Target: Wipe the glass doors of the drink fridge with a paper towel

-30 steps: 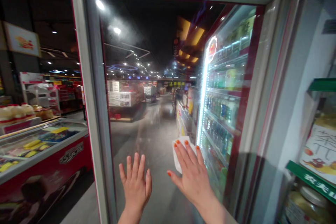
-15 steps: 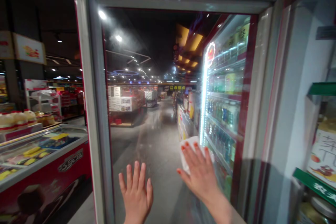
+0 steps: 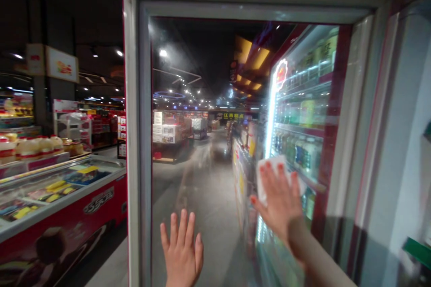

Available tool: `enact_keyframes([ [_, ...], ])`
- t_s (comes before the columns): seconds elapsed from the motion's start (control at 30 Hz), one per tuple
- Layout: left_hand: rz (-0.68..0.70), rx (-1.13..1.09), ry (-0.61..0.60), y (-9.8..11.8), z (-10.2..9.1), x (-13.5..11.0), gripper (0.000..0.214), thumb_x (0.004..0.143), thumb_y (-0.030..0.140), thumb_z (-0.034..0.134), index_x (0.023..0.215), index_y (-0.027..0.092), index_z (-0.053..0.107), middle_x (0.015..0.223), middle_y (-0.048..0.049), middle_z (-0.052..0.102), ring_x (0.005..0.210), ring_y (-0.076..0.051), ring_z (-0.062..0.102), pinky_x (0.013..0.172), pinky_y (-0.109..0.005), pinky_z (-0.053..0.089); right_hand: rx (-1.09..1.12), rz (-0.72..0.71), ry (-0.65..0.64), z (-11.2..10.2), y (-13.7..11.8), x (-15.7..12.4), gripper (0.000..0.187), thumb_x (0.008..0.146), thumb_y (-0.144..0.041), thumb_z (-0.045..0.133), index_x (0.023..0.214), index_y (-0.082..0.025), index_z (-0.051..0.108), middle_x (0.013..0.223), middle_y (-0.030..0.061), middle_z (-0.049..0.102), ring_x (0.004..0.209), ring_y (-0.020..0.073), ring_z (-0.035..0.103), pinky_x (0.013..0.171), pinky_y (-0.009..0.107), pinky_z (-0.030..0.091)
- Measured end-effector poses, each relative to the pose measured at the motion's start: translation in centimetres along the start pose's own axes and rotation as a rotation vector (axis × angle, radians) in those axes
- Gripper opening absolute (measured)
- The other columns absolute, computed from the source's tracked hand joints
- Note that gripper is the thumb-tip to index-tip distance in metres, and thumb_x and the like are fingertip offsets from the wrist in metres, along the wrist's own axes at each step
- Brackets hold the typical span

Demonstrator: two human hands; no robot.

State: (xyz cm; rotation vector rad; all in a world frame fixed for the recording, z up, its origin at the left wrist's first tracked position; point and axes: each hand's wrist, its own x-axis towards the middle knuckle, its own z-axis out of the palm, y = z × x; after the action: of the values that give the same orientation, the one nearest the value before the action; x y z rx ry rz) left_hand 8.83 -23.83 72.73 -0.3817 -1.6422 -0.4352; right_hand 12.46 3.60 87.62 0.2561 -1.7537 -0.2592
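A glass cooler door (image 3: pixel 202 197) in a grey frame stands open in front of me. Low on its pane, my left hand (image 3: pixel 182 249) lies flat with its fingers spread and nothing in it. Further right and higher, my right hand (image 3: pixel 281 197) presses a white cloth (image 3: pixel 281 161) to the glass under stretched fingers with orange-red nails. The cloth shows above and beside the fingertips; the palm side is hidden. Motion blurs this hand a little.
To the left stands a red chest freezer (image 3: pixel 63 228) with packages inside, and jugs (image 3: pixel 38 147) behind it. Through or in the glass appear lit shelves of bottles (image 3: pixel 296 143) and stacked boxes (image 3: pixel 166 132). A green shelf edge (image 3: pixel 417 253) shows at the right.
My right hand has moved up and to the right across the glass with the cloth. My left hand stays flat on the pane. The view has turned slightly left.
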Motion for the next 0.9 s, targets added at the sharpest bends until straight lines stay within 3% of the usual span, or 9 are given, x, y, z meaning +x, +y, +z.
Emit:
enact_keyframes([
  [0.1, -0.002, 0.001, 0.01, 0.2, 0.0, 0.2, 0.072, 0.105, 0.032, 0.056, 0.171, 0.028, 0.027, 0.181, 0.0022, 0.023, 0.171, -0.021, 0.013, 0.142, -0.05, 0.002, -0.007, 0.441, 0.034, -0.4, 4.0, 3.7, 0.077, 0.111, -0.041, 0.034, 0.175, -0.013, 0.002, 0.183, 0.0159, 0.008, 0.17, 0.0383, 0.006, 0.132, 0.075, 0.018],
  [0.17, -0.005, -0.004, 0.011, 0.2, -0.1, 0.2, 0.072, 0.105, 0.031, 0.056, 0.171, 0.028, 0.027, 0.181, 0.0025, 0.023, 0.171, -0.021, 0.014, 0.142, -0.05, 0.002, 0.015, 0.468, 0.039, -0.5, 2.4, 4.8, 0.079, 0.111, -0.044, 0.036, 0.175, -0.012, 0.002, 0.183, 0.0156, 0.005, 0.17, 0.0385, 0.004, 0.133, 0.074, 0.015],
  [0.3, -0.007, -0.021, 0.003, -0.1, -0.2, -0.1, 0.074, 0.104, 0.03, 0.059, 0.171, 0.028, 0.029, 0.18, 0.0019, 0.024, 0.171, -0.022, 0.015, 0.142, -0.051, 0.003, 0.095, -0.169, 0.011, 0.2, -5.4, 0.7, 0.072, 0.109, -0.051, 0.044, 0.172, -0.02, 0.029, 0.182, -0.0004, 0.013, 0.171, 0.0259, 0.003, 0.14, 0.054, 0.001],
  [0.4, -0.007, -0.015, -0.007, -0.3, -0.3, -0.4, 0.076, 0.102, 0.031, 0.061, 0.171, 0.028, 0.029, 0.18, 0.0007, 0.024, 0.171, -0.023, 0.015, 0.142, -0.053, 0.002, 0.105, -0.423, -0.002, 0.2, -5.5, -3.0, 0.064, 0.108, -0.052, 0.047, 0.166, -0.026, 0.043, 0.18, -0.0056, 0.02, 0.171, 0.0231, 0.009, 0.141, 0.052, 0.002],
  [0.57, 0.009, 0.055, -0.053, -0.1, -0.8, -0.8, 0.082, 0.098, 0.027, 0.063, 0.172, 0.025, 0.027, 0.18, -0.0038, 0.026, 0.171, -0.026, 0.017, 0.142, -0.055, 0.005, 0.1, 0.095, 0.098, -0.9, 3.4, -1.1, 0.072, 0.111, -0.041, 0.045, 0.175, -0.019, 0.02, 0.18, 0.0084, 0.024, 0.17, 0.0262, 0.016, 0.14, 0.054, 0.01],
  [0.63, 0.013, 0.101, -0.085, 0.1, -1.1, -0.8, 0.084, 0.097, 0.026, 0.064, 0.172, 0.024, 0.026, 0.18, -0.0056, 0.025, 0.171, -0.027, 0.017, 0.142, -0.055, 0.006, 0.105, 0.334, 0.119, -0.8, 3.6, -0.2, 0.071, 0.111, -0.034, 0.041, 0.175, -0.018, 0.017, 0.181, 0.012, 0.018, 0.17, 0.0315, 0.015, 0.138, 0.061, 0.013],
  [0.7, 0.01, 0.111, -0.094, 0.4, -1.7, -0.8, 0.083, 0.098, 0.026, 0.063, 0.172, 0.024, 0.026, 0.181, -0.006, 0.024, 0.171, -0.027, 0.016, 0.142, -0.055, 0.005, 0.119, 0.386, 0.114, -0.6, 0.7, -1.1, 0.073, 0.11, -0.034, 0.039, 0.175, -0.015, 0.013, 0.182, 0.0129, 0.011, 0.17, 0.0338, 0.009, 0.138, 0.065, 0.011],
  [0.8, -0.006, 0.086, -0.09, 0.7, -3.0, -0.6, 0.079, 0.101, 0.03, 0.061, 0.172, 0.023, 0.027, 0.181, -0.0058, 0.024, 0.171, -0.026, 0.014, 0.141, -0.054, 0.003, 0.137, 0.001, 0.03, -0.4, -4.5, -5.4, 0.077, 0.108, -0.044, 0.043, 0.175, -0.015, 0.016, 0.181, 0.0064, 0.015, 0.171, 0.0289, 0.005, 0.14, 0.059, 0.004],
  [0.9, 0.012, 0.103, -0.11, 0.7, -4.7, -0.5, 0.075, 0.103, 0.038, 0.061, 0.171, 0.027, 0.03, 0.179, -0.0048, 0.029, 0.171, -0.023, 0.016, 0.14, -0.054, -0.004, 0.152, -0.202, -0.003, -0.5, -3.9, -9.1, 0.077, 0.106, -0.048, 0.048, 0.175, -0.023, 0.022, 0.179, 0.0006, 0.023, 0.171, 0.0248, 0.011, 0.141, 0.053, 0.005],
])
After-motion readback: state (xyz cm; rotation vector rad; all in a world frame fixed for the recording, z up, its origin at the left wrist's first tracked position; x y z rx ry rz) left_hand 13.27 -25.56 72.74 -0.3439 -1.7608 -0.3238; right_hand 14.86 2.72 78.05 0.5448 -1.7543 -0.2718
